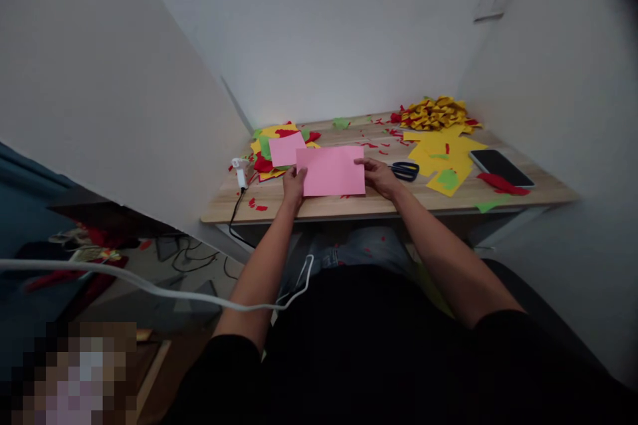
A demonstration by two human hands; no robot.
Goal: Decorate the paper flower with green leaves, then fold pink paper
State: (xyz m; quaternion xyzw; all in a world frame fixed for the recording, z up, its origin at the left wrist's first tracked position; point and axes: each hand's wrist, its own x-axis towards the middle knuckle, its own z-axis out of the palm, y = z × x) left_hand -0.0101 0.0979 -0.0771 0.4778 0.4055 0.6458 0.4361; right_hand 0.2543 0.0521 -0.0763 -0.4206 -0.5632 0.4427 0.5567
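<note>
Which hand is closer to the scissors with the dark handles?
The right hand. It is just beside the scissors, holding the right edge of the pink sheet. The left hand is farther away, at the sheet's left edge.

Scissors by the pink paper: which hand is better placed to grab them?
Probably the right hand. The scissors lie just beside it, while the left hand is at the pink sheet's far side. Both hands hold the sheet, so the right would likely release first.
</note>
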